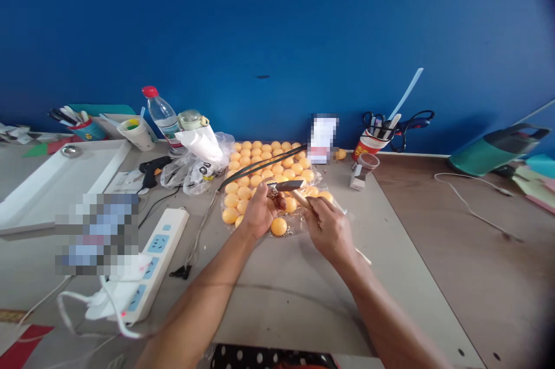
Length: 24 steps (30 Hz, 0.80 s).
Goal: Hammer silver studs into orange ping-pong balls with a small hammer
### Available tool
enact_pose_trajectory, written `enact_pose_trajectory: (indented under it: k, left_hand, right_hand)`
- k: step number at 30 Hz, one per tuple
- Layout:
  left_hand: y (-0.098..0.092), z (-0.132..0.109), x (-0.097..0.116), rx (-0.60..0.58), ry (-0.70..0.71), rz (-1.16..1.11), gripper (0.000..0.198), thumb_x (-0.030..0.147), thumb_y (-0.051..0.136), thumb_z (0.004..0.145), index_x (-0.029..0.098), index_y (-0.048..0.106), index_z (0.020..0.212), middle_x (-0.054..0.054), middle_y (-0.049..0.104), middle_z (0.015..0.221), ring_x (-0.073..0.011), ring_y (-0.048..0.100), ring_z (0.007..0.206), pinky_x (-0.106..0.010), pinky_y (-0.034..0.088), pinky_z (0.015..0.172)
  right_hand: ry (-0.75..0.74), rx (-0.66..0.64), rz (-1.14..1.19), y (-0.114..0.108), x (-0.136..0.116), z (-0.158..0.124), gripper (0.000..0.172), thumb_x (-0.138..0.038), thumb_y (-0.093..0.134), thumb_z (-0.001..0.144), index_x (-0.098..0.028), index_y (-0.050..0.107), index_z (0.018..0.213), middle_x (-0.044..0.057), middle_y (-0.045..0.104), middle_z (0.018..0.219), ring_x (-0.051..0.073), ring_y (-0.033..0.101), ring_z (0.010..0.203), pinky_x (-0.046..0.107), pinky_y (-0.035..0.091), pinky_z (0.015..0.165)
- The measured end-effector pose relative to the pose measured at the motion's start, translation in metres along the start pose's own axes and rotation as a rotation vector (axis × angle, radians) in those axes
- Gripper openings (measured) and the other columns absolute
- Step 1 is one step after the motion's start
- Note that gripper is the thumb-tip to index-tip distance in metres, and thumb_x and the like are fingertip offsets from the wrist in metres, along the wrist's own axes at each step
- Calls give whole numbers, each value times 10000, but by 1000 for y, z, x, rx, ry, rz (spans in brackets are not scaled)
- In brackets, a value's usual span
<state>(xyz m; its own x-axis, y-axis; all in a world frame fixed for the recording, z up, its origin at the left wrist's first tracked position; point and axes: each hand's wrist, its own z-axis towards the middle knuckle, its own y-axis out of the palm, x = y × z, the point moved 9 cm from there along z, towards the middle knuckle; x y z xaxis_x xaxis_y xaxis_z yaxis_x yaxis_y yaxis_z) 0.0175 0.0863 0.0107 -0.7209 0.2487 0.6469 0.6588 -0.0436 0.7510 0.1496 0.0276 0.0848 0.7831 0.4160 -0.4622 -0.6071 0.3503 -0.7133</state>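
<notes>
My left hand (260, 211) is closed around a tool with a flat dark blade-like tip (290, 185) and a shiny patterned grip. The tip points right, toward my right hand (329, 224). That hand is closed on a pale wooden stick (300, 199), whose end lies just below the dark tip; whether they touch I cannot tell. Under and behind both hands lie many orange ping-pong balls (255, 156) in clear plastic. One loose-looking ball (278, 227) sits between my wrists. A dark strap (264, 165) crosses the balls diagonally.
To the left are a white power strip (161, 253), a glue gun (155, 171), a white tray (26, 223) and a water bottle (162, 117). A red cup with scissors (368, 144) and a small clear cup (368, 162) stand right. A green bottle (489, 149) lies farther right.
</notes>
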Motion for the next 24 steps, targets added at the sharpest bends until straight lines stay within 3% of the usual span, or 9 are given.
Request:
enact_pose_trajectory:
  k: [3,7,12,17,21,24]
  left_hand:
    - [0,0,1,12,2,0,344,461,642,823,184,569,1014,-10,635,731,-128,567,553,-268,458,577]
    - [2,-1,2,-12,11,21,345,487,621,831,172,582,966,-28,632,732,-143,581,603,-281,465,615]
    - [2,-1,-1,-3,-4,7,338,463,624,832,197,578,1036,-3,613,708,-135,571,575,-286,463,621]
    - [3,-1,-1,-15,-41,-41,319,420,587,858,224,562,1108,-8,633,778,-151,620,646,-297,480,663]
    - [-1,0,0,8,-40,-95,266,319,610,840,216,576,1083,-1,650,783,-153,626,664,-307,489,691]
    - [0,0,1,-6,-16,-95,222,295,621,833,201,590,1031,-8,665,820,-155,631,690,-318,490,722]
  right_hand:
    - [-3,-61,-24,5,0,0,137,-223,486,895,-191,604,834,26,604,744,140,518,611,236,377,563]
    - [0,28,16,-4,0,0,154,-246,471,917,-185,610,941,48,627,811,152,557,678,242,418,622]
    - [6,-33,-28,1,2,0,148,-238,476,906,-196,618,889,32,613,764,148,541,631,241,395,576]
    - [-7,62,14,-7,2,0,175,-257,462,931,-186,611,990,52,623,818,163,566,687,255,431,635]
    - [-39,-33,-52,4,-1,-1,163,-234,473,915,-180,627,924,53,632,792,170,564,668,262,417,612]
    - [-28,36,-20,-2,0,-1,166,-239,475,919,-185,625,964,60,643,833,169,575,690,262,432,635]
